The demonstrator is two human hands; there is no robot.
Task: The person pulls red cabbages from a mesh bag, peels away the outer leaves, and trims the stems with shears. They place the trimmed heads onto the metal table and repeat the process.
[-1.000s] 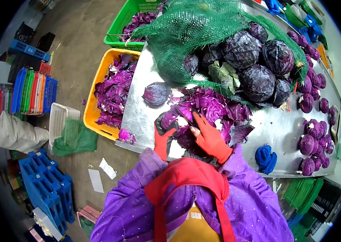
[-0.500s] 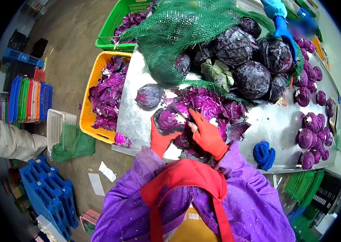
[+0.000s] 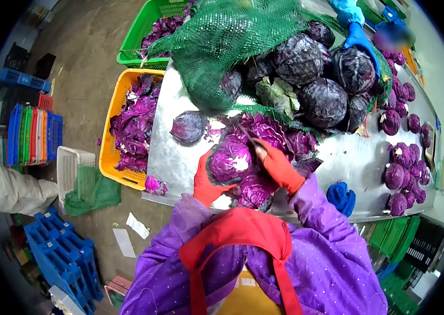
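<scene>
Cabbage work fills the head view. The left hand [image 3: 209, 178], in a red glove, cups a red cabbage head [image 3: 231, 159] from below and from its left, fingers curled around it, holding it just above the steel counter [image 3: 177, 152]. The right hand [image 3: 277, 165], also red-gloved, is closed on a knife [image 3: 248, 137] whose blade lies against the cabbage's top right, wrist bent inward. Loose purple leaves [image 3: 274, 136] are heaped behind both hands. Farther back, a green net sack [image 3: 222, 42] spills whole cabbages, where a co-worker's blue-gloved hand [image 3: 361, 42] rests.
</scene>
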